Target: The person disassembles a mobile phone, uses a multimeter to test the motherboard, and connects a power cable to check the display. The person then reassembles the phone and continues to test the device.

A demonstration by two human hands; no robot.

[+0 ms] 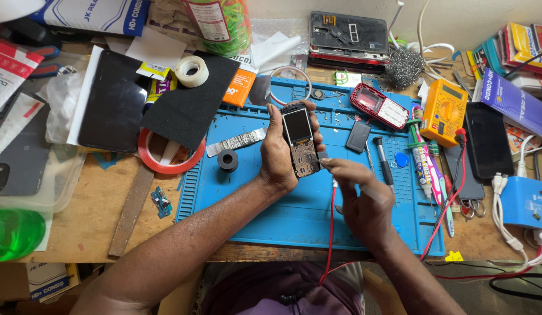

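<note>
Gripping an opened keypad phone (300,140) upright over the blue repair mat (253,204), the left hand (278,154) steadies its bared circuit board while the right hand (358,195), fingers pinched on a red probe lead (331,221), reaches its edge, red casing (378,105) lying apart, reassembly still ahead

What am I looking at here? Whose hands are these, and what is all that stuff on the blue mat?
The camera sits on a person's head and looks down, so these are that person's own two hands. The left hand holds a small opened phone with its insides showing. The right hand pinches something thin beside it; a red wire runs under that hand. Below lies a blue work mat on a wooden table. Around it are a yellow meter, a red phone shell, screwdrivers and tape rolls.
</note>
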